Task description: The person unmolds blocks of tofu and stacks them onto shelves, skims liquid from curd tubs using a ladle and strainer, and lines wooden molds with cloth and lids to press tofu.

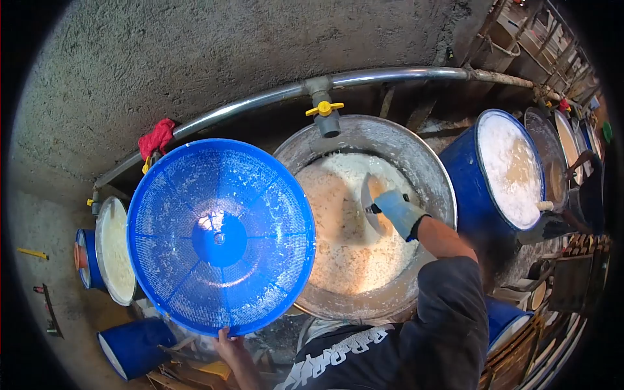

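My left hand, bare, is closed on the lower rim of a large round blue strainer. White bits cling to the strainer's perforated inside, which faces me. In a pale blue glove, my right hand grips a round-edged scoop by its dark handle. The scoop is over or partly in a lumpy white mass; its exact depth is hard to tell. A wide metal vat holds this mass, and the strainer overlaps the vat's left side.
Above the vat runs a metal pipe with a yellow-handled valve. A red cloth hangs on the pipe. To the right stands a blue drum with white foamy contents; more containers, including a blue barrel, stand at left.
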A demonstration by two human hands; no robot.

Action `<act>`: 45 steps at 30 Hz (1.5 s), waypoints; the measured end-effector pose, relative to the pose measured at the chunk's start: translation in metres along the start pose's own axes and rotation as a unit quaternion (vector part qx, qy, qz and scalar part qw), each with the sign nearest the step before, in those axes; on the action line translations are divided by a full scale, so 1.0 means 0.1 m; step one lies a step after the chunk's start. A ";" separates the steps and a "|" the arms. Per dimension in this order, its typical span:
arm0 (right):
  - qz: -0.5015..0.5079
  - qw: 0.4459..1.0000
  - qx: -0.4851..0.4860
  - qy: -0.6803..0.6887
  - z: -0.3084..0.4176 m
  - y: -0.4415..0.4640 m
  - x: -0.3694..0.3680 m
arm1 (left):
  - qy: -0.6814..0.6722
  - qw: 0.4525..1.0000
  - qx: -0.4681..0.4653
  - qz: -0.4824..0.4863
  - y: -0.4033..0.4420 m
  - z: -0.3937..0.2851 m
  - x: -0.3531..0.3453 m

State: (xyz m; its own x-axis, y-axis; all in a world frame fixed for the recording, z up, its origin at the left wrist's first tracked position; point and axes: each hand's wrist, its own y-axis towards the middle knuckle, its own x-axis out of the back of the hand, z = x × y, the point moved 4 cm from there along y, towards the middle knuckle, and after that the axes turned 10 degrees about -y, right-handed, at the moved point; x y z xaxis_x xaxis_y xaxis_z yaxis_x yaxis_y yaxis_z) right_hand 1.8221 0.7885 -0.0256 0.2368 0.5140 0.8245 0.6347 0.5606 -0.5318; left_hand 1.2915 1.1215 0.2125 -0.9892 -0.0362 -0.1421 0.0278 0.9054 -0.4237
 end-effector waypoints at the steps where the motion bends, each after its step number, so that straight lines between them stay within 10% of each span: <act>1: 0.001 1.000 -0.007 0.005 -0.01 -0.11 -0.10 | -0.003 1.000 -0.001 0.006 0.06 0.01 0.04; 19: 0.017 0.915 -0.212 0.343 0.74 -2.70 -1.01 | -0.012 0.988 0.047 0.148 0.50 0.03 0.16; 26: -0.191 0.748 -0.351 0.529 0.28 -3.54 0.07 | 0.041 0.984 0.058 0.165 0.41 -0.07 0.02; 32: -0.445 0.494 -0.269 0.696 0.08 -3.88 0.81 | 0.125 0.956 0.081 0.252 0.54 0.26 -0.24; 36: -0.328 0.549 -0.218 0.737 0.15 -3.42 0.69 | 0.155 0.930 0.133 0.305 0.54 0.86 -0.60; 40: -0.317 0.477 -0.225 0.788 0.47 -2.63 0.19 | 0.236 0.905 0.194 0.297 0.51 1.70 -1.01; 45: -0.260 0.617 -0.320 0.670 0.57 -1.68 -0.81 | 0.245 0.876 0.259 0.326 0.60 2.89 -1.43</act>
State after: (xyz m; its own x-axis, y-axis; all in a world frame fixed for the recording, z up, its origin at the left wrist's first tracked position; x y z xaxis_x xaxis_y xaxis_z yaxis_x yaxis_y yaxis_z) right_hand 1.6544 0.6894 -0.0140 0.0027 -0.8662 0.4997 0.9401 -0.1681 -0.2964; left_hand 1.4760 1.0583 -0.0514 -0.6787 0.7171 -0.1585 0.5456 0.3479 -0.7624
